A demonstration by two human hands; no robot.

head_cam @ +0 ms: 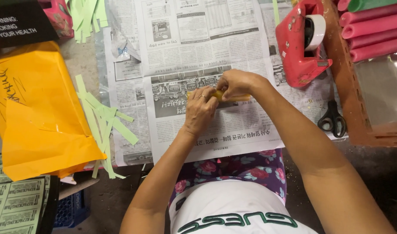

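Over the middle of the newspaper [198, 43] spread on the bench, both hands meet on a slim yellow roll [233, 97]. It lies flat, running from 9 to 3 o'clock, and looks like a tightly rolled tube of glossy yellow paper; only its right end and a sliver at its left end show past the fingers. The left hand [200, 109] is closed over its left part, a ring on one finger, and the right hand [235, 82] pinches it from above at its middle. At 2 o'clock from the roll stands a red tape dispenser [299, 47]; black scissors [332, 118] lie at 3 o'clock. Pale green paper strips [104, 117] and an orange envelope [38, 108] lie at 9 o'clock. Pink rolls [372, 30] fill a tray at 2 o'clock.
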